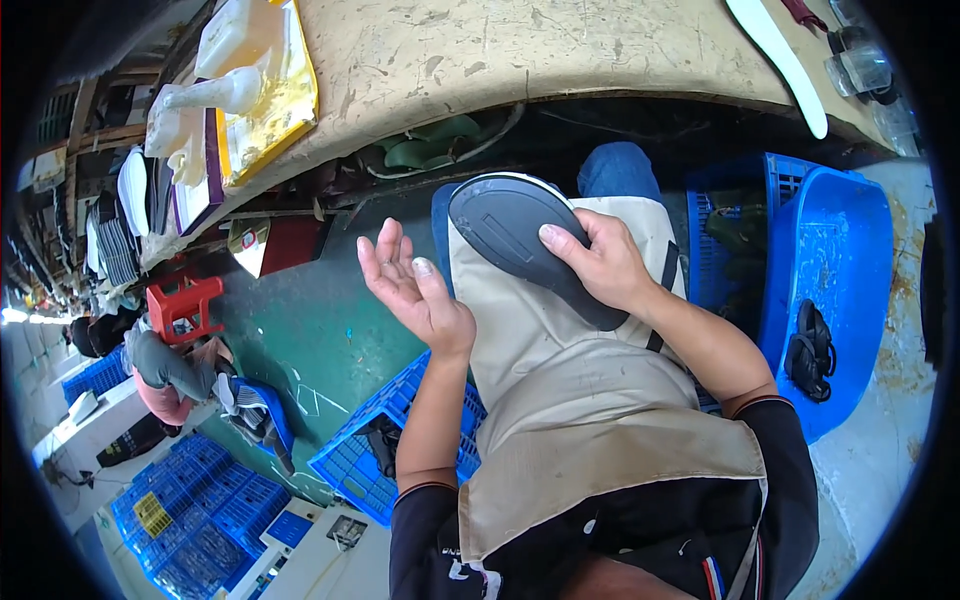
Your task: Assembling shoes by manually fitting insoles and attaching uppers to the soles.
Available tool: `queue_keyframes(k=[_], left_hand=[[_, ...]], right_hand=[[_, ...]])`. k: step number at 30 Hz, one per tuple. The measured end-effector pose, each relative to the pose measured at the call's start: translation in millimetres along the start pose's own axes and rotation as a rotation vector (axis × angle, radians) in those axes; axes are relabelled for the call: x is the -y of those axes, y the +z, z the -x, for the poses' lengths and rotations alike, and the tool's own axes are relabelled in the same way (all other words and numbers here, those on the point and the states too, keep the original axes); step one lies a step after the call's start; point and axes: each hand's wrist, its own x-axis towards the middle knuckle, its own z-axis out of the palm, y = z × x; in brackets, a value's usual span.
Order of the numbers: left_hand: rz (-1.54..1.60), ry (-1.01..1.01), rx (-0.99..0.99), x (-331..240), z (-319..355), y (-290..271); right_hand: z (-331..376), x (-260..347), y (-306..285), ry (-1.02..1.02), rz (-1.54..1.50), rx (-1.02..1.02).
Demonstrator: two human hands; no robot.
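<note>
My right hand [608, 262] grips a dark shoe sole [512, 228] over my lap, thumb lying on its upward face. The sole is tilted, its wide end up and to the left, its narrower end down by my apron [560, 390]. A raised rectangular outline shows in the middle of it, and a thin pale edge runs along its top rim. To the left of the sole, apart from it, my left hand [418, 298] is open with the palm up and fingers loosely curled. Nothing lies in it; pale residue marks its fingertips.
Ahead runs a worn workbench [480, 50], with a white insole-shaped piece [780, 65] on it and a glue-smeared yellow-edged container [265, 120] at left. A blue tub [840, 230] holding black sandals [810, 350] stands right, a blue crate [360, 470] left. Another person [170, 380] bends over farther left.
</note>
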Motion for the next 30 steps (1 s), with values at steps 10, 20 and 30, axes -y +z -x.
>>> queue_keyframes(k=[10, 20, 30], left_hand=[[-0.774, 0.581, 0.229, 3, -14, 15], [0.548, -0.387, 0.108, -13, -16, -2], [0.449, -0.414, 0.245, -23, -14, -8]], right_hand=[[5, 9, 1, 0.037, 0.128, 0.064], [-2, 24, -4, -0.076, 0.035, -0.110], [21, 35, -9, -0.681, 0.651, -0.074]])
